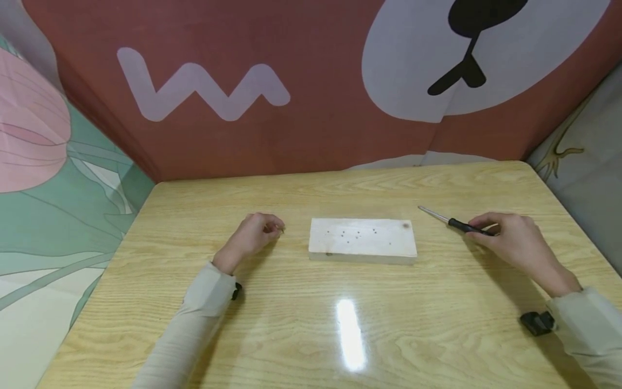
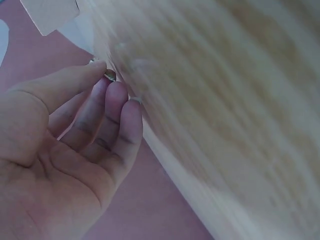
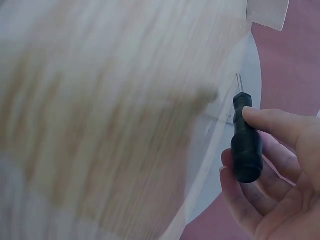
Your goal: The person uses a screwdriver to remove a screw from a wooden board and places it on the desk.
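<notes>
Left of the white wooden block, my left hand is held just over the table. Its thumb and fingertips pinch a small brass-coloured screw, mostly covered by the fingers. Several small dark holes dot the block's top face. On the other side, my right hand grips a screwdriver by its black handle. The metal shaft points up and left, toward the back of the table, apart from the block.
The wood-grain table has a bright light reflection near its front. A red printed cloth hangs behind the far edge, with patterned cloths at both sides. Each wrist wears a small black device.
</notes>
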A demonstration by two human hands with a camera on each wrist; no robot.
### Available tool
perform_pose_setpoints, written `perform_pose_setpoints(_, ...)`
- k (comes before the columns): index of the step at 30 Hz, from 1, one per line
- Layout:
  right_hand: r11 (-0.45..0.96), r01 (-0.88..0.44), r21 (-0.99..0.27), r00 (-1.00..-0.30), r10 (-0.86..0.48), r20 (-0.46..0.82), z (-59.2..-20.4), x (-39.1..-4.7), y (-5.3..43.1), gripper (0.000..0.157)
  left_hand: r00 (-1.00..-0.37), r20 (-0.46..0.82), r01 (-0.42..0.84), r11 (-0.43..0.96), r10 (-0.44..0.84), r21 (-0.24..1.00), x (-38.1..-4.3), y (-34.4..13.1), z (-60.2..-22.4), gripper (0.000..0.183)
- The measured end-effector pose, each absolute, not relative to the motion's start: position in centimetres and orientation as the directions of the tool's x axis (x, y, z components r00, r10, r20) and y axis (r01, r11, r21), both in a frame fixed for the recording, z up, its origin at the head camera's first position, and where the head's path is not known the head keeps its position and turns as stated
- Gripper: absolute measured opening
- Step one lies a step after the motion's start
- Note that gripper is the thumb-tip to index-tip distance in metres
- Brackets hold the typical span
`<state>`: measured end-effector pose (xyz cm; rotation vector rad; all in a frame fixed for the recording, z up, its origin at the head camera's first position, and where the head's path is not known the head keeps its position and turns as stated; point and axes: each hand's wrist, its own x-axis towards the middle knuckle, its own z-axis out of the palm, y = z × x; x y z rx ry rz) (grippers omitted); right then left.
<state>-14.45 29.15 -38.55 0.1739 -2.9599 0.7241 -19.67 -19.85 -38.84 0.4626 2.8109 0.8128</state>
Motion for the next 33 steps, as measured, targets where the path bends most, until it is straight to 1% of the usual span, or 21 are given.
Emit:
perform_pose_setpoints(5,0.876,-0.135,-0.464,-0.99,-0.102,0.094,-38.7,-14.4,29.2,0.026,-0.932,-0.119,0.227,0.806,0.343,0.547,-19.4,-19.7,-38.7,0.014)
perform_pose_setpoints(8,0.875,-0.145,-0.462,-0.989,-0.119,0.084,-38.8,-14.4,29.2,0.022,-0.931,-0.135,0.216,0.81,0.339,0.544,-19.3,-19.7,-38.6,0.014)
perform_pose_setpoints(13,0.876,-0.156,-0.457,-0.988,-0.144,0.061,-39.0,-14.6,29.2,0.019,-0.931,-0.126,0.222,0.807,0.342,0.547,-19.4,-19.7,-38.7,0.014)
perform_pose_setpoints(19,0.875,-0.135,-0.466,-0.989,-0.144,0.016,-39.0,-14.7,29.2,0.021,-0.932,-0.12,0.225,0.803,0.343,0.552,-19.4,-19.7,-38.7,0.015)
perform_pose_setpoints(25,0.871,-0.139,-0.471,-0.989,-0.147,0.019,-38.6,-14.8,29.0,0.03,-0.935,-0.12,0.215,0.805,0.333,0.553,-19.3,-19.8,-38.5,0.019)
perform_pose_setpoints(33,0.864,-0.168,-0.475,-0.986,-0.143,0.089,-37.3,-15.1,27.9,0.044,-0.946,-0.074,0.219,0.792,0.315,0.571,-18.9,-20.1,-38.0,0.033)
